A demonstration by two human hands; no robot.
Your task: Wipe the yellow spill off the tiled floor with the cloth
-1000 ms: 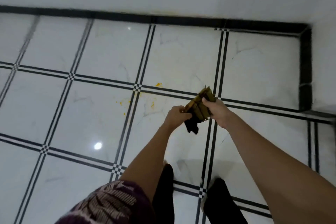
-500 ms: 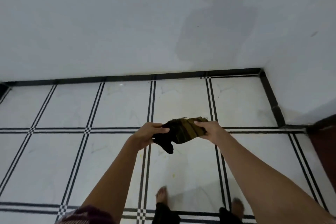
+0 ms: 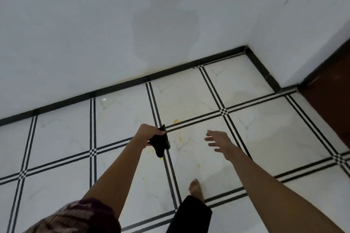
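Observation:
A dark, bunched cloth (image 3: 160,143) hangs from my left hand (image 3: 149,132), which grips its top, well above the floor. My right hand (image 3: 217,140) floats to the right of it, fingers spread and holding nothing. On the white tiled floor (image 3: 195,100) below lies the yellow spill (image 3: 175,120): a small blob near a tile joint, with scattered smaller yellow specks towards me, some beside the hanging cloth. Part of the spill is hidden behind the cloth.
A white wall with a black skirting (image 3: 117,89) runs along the far side and turns at a corner on the right. A dark brown surface (image 3: 333,89) stands at the right edge. My bare foot (image 3: 196,188) stands on the tile near the specks.
My right hand has let go of the cloth and moved right, open. The cloth now hangs from my left hand alone. The view has swung so the spill shows again.

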